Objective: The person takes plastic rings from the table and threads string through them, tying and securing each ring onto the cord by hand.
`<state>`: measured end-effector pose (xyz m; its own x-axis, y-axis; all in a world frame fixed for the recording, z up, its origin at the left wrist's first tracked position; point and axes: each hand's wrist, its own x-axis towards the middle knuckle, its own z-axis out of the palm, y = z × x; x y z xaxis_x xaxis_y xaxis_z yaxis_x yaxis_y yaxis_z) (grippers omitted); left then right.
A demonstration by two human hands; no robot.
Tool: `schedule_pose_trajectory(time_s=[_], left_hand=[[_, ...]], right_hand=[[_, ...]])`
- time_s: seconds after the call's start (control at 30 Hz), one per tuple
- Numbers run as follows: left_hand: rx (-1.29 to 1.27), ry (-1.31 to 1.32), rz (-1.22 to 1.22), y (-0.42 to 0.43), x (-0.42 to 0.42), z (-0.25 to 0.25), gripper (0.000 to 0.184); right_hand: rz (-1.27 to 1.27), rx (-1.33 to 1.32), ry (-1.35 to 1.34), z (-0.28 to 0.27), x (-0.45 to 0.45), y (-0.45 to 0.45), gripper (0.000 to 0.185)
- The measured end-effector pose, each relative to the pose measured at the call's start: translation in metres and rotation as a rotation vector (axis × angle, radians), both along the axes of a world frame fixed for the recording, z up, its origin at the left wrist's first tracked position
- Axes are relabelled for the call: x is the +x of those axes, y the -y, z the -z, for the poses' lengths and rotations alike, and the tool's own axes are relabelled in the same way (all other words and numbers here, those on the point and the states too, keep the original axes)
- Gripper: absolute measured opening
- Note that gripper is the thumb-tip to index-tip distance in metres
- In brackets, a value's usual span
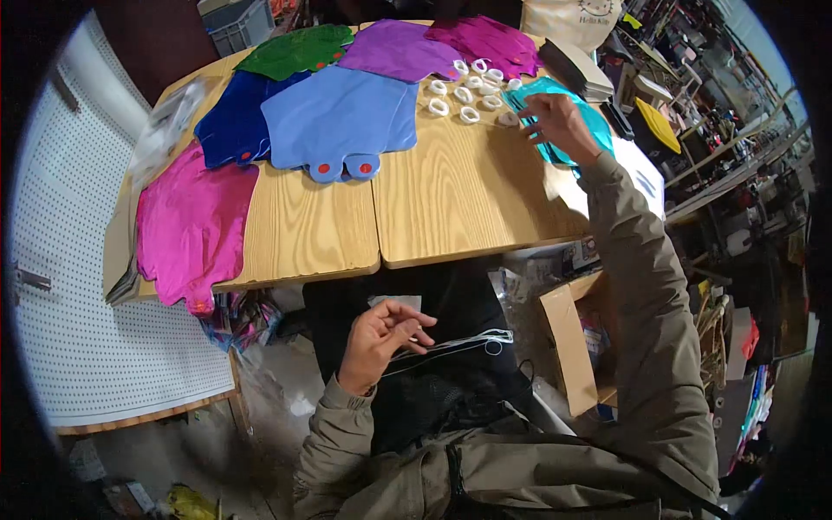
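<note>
My left hand (pixel 381 342) is over my lap with curled fingers, and a bundle of thin white cords (pixel 468 341) runs out from it to the right. Reaching over the table, my right hand (pixel 559 128) has its fingers bent and apart, with nothing visible in them. It hovers over a stack of teal shiny pieces (pixel 585 121). Just left of it lie several small white coiled rings (pixel 469 114). Light blue flat pieces (pixel 342 117) with red round dots lie mid-table, beside purple pieces (pixel 399 52) and dark blue pieces (pixel 230 121).
The wooden table (pixel 468 199) also bears green (pixel 295 52), magenta (pixel 490 43) and pink pieces (pixel 192 217). A cardboard box (pixel 568 347) stands below at the right. A white perforated board (pixel 113 338) is at the left, a grey crate (pixel 243 30) behind.
</note>
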<state>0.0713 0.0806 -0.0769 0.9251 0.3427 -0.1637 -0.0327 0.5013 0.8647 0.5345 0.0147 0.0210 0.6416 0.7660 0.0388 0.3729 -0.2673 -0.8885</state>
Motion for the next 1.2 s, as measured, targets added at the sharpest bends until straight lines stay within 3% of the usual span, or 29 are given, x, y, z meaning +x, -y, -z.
schedule_pose_trajectory(time_s=[0.03, 0.17, 0.23, 0.3, 0.4, 0.43, 0.47, 0.53, 0.6, 0.7, 0.87, 0.9, 1.0, 1.1, 1.2], left_hand=[[0.005, -0.018, -0.015, 0.001, -0.004, 0.000, 0.015], [0.076, -0.076, -0.073, 0.001, -0.017, 0.004, 0.014], [0.160, -0.147, -0.129, 0.008, -0.033, 0.014, 0.013], [0.312, -0.218, -0.153, 0.004, -0.053, 0.029, 0.015], [0.806, -0.526, -0.172, 0.010, -0.085, 0.042, 0.026], [0.942, -0.577, -0.208, 0.016, -0.092, 0.046, 0.030], [0.919, -0.611, -0.209, 0.021, -0.100, 0.057, 0.030], [1.355, -0.480, -0.191, 0.033, -0.119, 0.083, 0.039], [1.387, -0.486, -0.203, 0.044, -0.127, 0.096, 0.041], [1.473, -0.449, -0.213, 0.053, -0.130, 0.101, 0.045], [1.381, -0.482, -0.288, 0.063, -0.138, 0.091, 0.046], [1.377, -0.483, -0.292, 0.065, -0.140, 0.090, 0.047], [1.397, -0.507, -0.359, 0.071, -0.146, 0.093, 0.047], [1.411, -0.591, -0.517, 0.074, -0.163, 0.106, 0.046], [0.983, -0.644, -0.662, 0.065, -0.180, 0.133, 0.042]], right_hand=[[-0.014, 0.153, -0.215, 0.002, 0.002, 0.003, 0.037], [0.093, 0.178, 0.091, -0.005, -0.010, 0.018, 0.036], [-0.074, 0.529, -0.007, 0.003, -0.013, 0.037, 0.036], [-0.045, 0.325, 0.332, -0.027, -0.084, 0.053, 0.030], [-0.280, 0.069, 0.320, -0.022, -0.169, 0.092, 0.026], [-0.304, 0.055, 0.286, -0.005, -0.188, 0.102, 0.026], [-0.397, -0.059, 0.109, 0.014, -0.205, 0.115, 0.023], [-0.510, -0.169, -0.069, 0.052, -0.227, 0.131, 0.020], [-0.789, -0.073, 0.234, 0.093, -0.238, 0.136, 0.018], [-0.836, -0.016, 0.292, 0.140, -0.249, 0.134, 0.020], [-0.929, 0.120, 0.431, 0.148, -0.280, 0.133, 0.019], [-0.924, 0.133, 0.436, 0.152, -0.287, 0.134, 0.019], [-0.837, -0.160, 0.737, 0.169, -0.308, 0.140, 0.018], [-0.777, -0.060, 0.688, 0.171, -0.310, 0.140, 0.014], [-0.739, 0.021, 0.559, 0.168, -0.296, 0.137, 0.012]])
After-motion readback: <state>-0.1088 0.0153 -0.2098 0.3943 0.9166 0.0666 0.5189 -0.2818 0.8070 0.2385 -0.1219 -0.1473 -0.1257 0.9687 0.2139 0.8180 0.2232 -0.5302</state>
